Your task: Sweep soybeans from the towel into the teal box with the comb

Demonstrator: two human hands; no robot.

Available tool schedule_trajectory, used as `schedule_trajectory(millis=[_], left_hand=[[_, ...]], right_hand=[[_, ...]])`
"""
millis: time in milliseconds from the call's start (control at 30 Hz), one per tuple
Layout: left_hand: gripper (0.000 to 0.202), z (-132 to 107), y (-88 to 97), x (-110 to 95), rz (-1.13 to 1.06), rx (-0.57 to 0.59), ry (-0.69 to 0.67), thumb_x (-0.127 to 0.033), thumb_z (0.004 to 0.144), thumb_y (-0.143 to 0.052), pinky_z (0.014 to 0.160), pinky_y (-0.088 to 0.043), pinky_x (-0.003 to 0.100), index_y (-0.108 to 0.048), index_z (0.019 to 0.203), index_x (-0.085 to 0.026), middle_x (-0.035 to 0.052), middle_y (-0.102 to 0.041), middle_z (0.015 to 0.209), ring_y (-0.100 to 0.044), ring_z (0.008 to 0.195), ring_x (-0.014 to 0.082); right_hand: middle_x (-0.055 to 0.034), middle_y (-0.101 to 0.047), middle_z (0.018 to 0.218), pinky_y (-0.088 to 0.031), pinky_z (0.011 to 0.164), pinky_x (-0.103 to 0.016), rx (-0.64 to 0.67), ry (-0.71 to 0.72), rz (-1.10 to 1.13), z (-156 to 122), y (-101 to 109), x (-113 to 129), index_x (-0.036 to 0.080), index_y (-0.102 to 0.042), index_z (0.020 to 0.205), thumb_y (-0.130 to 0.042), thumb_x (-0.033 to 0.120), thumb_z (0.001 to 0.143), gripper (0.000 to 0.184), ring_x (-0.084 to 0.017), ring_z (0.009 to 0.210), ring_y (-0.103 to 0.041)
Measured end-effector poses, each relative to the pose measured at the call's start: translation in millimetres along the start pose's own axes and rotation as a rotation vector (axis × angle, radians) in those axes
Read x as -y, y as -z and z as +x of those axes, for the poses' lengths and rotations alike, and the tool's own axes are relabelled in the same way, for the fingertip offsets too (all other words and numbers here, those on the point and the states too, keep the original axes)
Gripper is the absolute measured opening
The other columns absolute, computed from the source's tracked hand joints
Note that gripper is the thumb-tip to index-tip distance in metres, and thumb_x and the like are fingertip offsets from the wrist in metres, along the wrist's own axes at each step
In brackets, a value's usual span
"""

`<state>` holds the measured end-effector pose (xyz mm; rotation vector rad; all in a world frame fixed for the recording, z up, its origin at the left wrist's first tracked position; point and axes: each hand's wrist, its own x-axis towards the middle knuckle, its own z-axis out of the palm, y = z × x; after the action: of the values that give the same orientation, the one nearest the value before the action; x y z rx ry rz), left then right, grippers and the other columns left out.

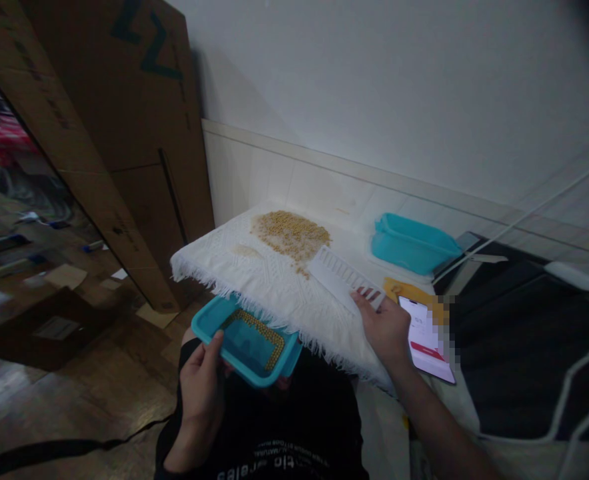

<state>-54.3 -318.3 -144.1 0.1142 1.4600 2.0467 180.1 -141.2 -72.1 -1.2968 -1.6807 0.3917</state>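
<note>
My left hand (203,379) grips a teal plastic tray (239,343) by its near corner, holding it just under the fringed front edge of a white cloth (274,287). A row of yellowish beans lies along the tray's far and right sides. My right hand (385,327) holds the near end of a flat white comb-like scraper (342,275), which lies on the cloth. The scraper's far end reaches the edge of a heap of beans (290,233) spread over the cloth's middle.
A teal container (412,243) stands at the back right on the cloth. A phone with a lit screen (427,340) and a yellow card (414,293) lie right of my hand. Large cardboard boxes (124,127) lean at the left. A white cable (524,217) crosses a dark surface at right.
</note>
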Motion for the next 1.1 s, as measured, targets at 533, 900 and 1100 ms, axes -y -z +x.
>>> schedule_trajectory(millis=[533, 900, 1100], left_hand=[[0.044, -0.4, 0.1, 0.4, 0.006, -0.022, 0.025, -0.052, 0.063, -0.087, 0.046, -0.039, 0.02, -0.059, 0.062, -0.018, -0.0063, -0.048, 0.052, -0.043, 0.048, 0.0084], [0.043, 0.2, 1.1, 1.2, 0.013, -0.013, 0.014, -0.051, 0.064, -0.086, 0.045, -0.038, 0.02, -0.06, 0.063, -0.018, -0.0065, -0.047, 0.053, -0.042, 0.047, 0.0087], [0.044, 0.1, 0.6, -0.5, 0.025, -0.025, 0.003, -0.052, 0.064, -0.086, 0.045, -0.038, 0.021, -0.057, 0.059, -0.019, -0.0054, -0.049, 0.051, -0.043, 0.047, 0.0092]], right_hand=[[-0.0111, -0.079, 0.078, -0.053, 0.065, -0.035, 0.087, -0.017, 0.027, -5.7, -6.1, 5.5, 0.017, -0.077, 0.081, -0.063, 0.065, 0.082, 0.05, -0.03, 0.074, -0.073], [-0.011, -0.078, 0.076, -0.05, 0.06, -0.033, 0.047, 0.027, -0.027, -3.0, -11.4, 13.5, 0.017, -0.076, 0.079, -0.061, 0.066, 0.083, 0.052, -0.029, 0.072, -0.073], [-0.0121, -0.078, 0.077, -0.049, 0.06, -0.033, 0.026, 0.049, -0.03, 0.5, -12.3, 12.8, 0.016, -0.076, 0.081, -0.061, 0.067, 0.083, 0.053, -0.03, 0.074, -0.073]])
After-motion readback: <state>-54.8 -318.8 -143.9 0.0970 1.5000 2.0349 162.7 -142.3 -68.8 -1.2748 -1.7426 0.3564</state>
